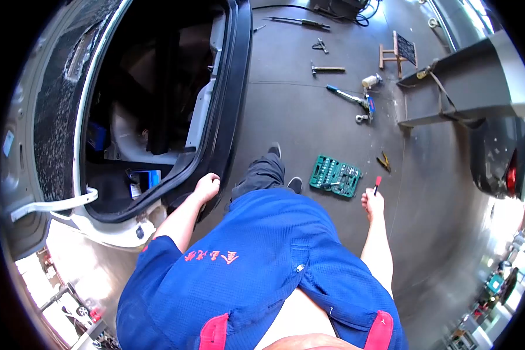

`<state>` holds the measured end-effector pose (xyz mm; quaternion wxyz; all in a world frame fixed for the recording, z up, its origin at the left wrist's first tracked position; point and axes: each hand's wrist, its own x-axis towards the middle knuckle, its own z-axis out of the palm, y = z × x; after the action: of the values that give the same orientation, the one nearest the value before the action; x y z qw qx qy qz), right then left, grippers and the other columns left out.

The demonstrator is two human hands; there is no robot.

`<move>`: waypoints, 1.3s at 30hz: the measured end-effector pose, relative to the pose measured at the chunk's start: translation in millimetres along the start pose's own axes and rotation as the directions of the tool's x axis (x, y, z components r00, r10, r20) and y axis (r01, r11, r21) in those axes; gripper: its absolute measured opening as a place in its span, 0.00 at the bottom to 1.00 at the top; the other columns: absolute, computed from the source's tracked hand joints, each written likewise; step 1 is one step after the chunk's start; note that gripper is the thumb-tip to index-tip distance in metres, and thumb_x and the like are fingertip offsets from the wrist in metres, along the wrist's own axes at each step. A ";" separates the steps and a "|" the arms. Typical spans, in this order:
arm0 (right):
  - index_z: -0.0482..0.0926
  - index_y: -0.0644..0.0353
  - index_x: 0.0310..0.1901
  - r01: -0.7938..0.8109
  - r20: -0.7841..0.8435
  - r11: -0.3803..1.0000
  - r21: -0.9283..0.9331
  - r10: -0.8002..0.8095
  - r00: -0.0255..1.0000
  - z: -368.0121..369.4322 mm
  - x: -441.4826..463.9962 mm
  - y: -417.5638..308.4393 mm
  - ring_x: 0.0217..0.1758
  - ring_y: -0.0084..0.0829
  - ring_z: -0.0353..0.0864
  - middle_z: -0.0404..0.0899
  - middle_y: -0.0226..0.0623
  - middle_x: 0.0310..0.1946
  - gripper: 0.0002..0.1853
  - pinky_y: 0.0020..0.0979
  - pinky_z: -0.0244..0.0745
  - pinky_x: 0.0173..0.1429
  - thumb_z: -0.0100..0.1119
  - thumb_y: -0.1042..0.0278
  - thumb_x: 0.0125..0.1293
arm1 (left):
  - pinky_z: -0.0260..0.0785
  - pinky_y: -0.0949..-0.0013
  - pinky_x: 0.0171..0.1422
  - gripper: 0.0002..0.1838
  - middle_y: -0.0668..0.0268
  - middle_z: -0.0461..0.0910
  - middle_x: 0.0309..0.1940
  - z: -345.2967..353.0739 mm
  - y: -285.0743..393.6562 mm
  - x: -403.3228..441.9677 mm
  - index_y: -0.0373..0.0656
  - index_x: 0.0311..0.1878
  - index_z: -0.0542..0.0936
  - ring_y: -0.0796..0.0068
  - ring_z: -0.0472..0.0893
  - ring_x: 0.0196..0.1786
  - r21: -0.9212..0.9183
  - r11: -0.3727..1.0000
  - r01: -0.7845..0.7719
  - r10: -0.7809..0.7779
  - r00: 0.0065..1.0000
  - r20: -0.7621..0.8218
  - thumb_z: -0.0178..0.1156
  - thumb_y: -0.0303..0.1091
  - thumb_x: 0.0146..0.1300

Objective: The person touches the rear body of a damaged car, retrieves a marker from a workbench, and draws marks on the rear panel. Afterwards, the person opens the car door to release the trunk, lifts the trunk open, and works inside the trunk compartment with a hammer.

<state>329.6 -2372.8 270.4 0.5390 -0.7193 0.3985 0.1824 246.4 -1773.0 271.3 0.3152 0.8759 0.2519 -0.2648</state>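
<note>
On the left, beside the dark sill of the open car doorway (230,99), my left hand (207,186) hangs with its fingers curled in and nothing visible in them. I cannot tell whether it touches the sill. My right hand (372,204) is closed around a small tool with a red end and a dark lower part (378,182); its exact kind is not clear. Just left of that hand, an open green socket set case (335,176) lies on the floor. Beyond it are yellow-handled pliers (383,162).
A hammer (328,69), a blue-handled tool (347,93) and a white bottle (370,80) lie ahead on the grey floor. Farther right are a small wooden stand (398,55) and a large grey lift post (461,81). Another dark car (496,157) stands at the right.
</note>
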 end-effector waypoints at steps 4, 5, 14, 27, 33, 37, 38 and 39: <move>0.79 0.58 0.48 0.175 0.139 0.981 -0.082 -0.163 0.977 43.8 76.5 -127.5 0.28 0.15 0.76 0.80 0.27 0.31 0.11 0.19 0.72 0.28 0.57 0.63 0.69 | 0.71 0.61 0.59 0.16 0.53 0.83 0.46 3.7 41.2 63.5 0.40 0.49 0.82 0.58 0.81 0.52 -0.024 0.998 -0.056 0.061 0.950 0.306 0.52 0.35 0.62; 0.79 0.58 0.48 0.172 0.137 0.982 -0.076 -0.161 0.977 55.3 91.7 -148.9 0.28 0.15 0.76 0.80 0.27 0.31 0.11 0.19 0.72 0.28 0.57 0.63 0.69 | 0.71 0.61 0.59 0.16 0.53 0.83 0.46 -0.7 46.8 82.8 0.41 0.49 0.82 0.58 0.81 0.52 -0.001 0.994 -0.111 0.105 0.932 0.346 0.52 0.36 0.62; 0.78 0.59 0.47 0.125 0.250 0.975 -0.183 -0.077 0.965 131.5 164.5 -246.2 0.29 0.17 0.77 0.80 0.29 0.31 0.10 0.20 0.70 0.29 0.58 0.66 0.67 | 0.72 0.59 0.59 0.16 0.53 0.83 0.45 -165.1 149.0 310.9 0.40 0.45 0.83 0.57 0.81 0.53 0.164 0.966 -0.199 0.196 0.980 0.030 0.51 0.37 0.62; 0.79 0.54 0.35 -0.141 0.230 0.910 -0.390 0.244 0.942 185.6 342.9 -415.0 0.21 0.18 0.75 0.78 0.26 0.23 0.10 0.22 0.64 0.21 0.58 0.57 0.66 | 0.65 0.62 0.69 0.22 0.49 0.77 0.57 -244.6 318.4 441.2 0.35 0.55 0.78 0.56 0.75 0.63 0.102 0.992 0.076 -0.081 0.996 0.046 0.51 0.37 0.61; 0.77 0.59 0.43 0.046 0.292 0.990 -0.137 -0.004 0.956 256.0 440.2 -604.3 0.24 0.15 0.71 0.76 0.26 0.28 0.07 0.19 0.64 0.24 0.56 0.67 0.69 | 0.62 0.61 0.72 0.25 0.49 0.69 0.66 -283.0 357.5 507.9 0.36 0.61 0.74 0.55 0.70 0.67 0.123 0.989 0.078 -0.078 0.997 0.001 0.51 0.37 0.61; 0.79 0.58 0.50 0.151 0.384 0.982 -0.115 -0.096 0.918 293.6 475.1 -698.3 0.30 0.16 0.76 0.80 0.29 0.33 0.11 0.19 0.72 0.33 0.58 0.66 0.69 | 0.61 0.59 0.73 0.29 0.50 0.53 0.75 -302.9 388.6 555.2 0.38 0.65 0.70 0.54 0.65 0.71 0.076 0.990 0.121 -0.115 0.990 -0.076 0.51 0.37 0.60; 0.79 0.58 0.50 0.158 0.388 0.979 -0.127 -0.097 0.917 305.0 486.4 -715.9 0.30 0.16 0.76 0.80 0.29 0.33 0.11 0.19 0.72 0.33 0.58 0.66 0.69 | 0.61 0.59 0.73 0.29 0.50 0.53 0.75 -310.6 397.1 571.9 0.38 0.65 0.70 0.54 0.65 0.71 0.063 0.990 0.127 -0.122 0.990 -0.076 0.51 0.37 0.60; 0.78 0.59 0.51 0.187 0.393 0.967 -0.171 -0.107 0.913 313.4 494.0 -730.7 0.31 0.17 0.77 0.80 0.29 0.34 0.12 0.20 0.72 0.33 0.57 0.65 0.69 | 0.59 0.60 0.74 0.30 0.50 0.50 0.76 -318.1 405.2 587.0 0.39 0.66 0.68 0.54 0.63 0.72 0.082 0.985 0.152 -0.147 0.987 -0.065 0.51 0.37 0.60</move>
<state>1248.8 -2196.3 278.5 0.5414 -0.7498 0.2096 0.3173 1020.0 -1667.3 285.8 0.2487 0.8747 0.3143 -0.2724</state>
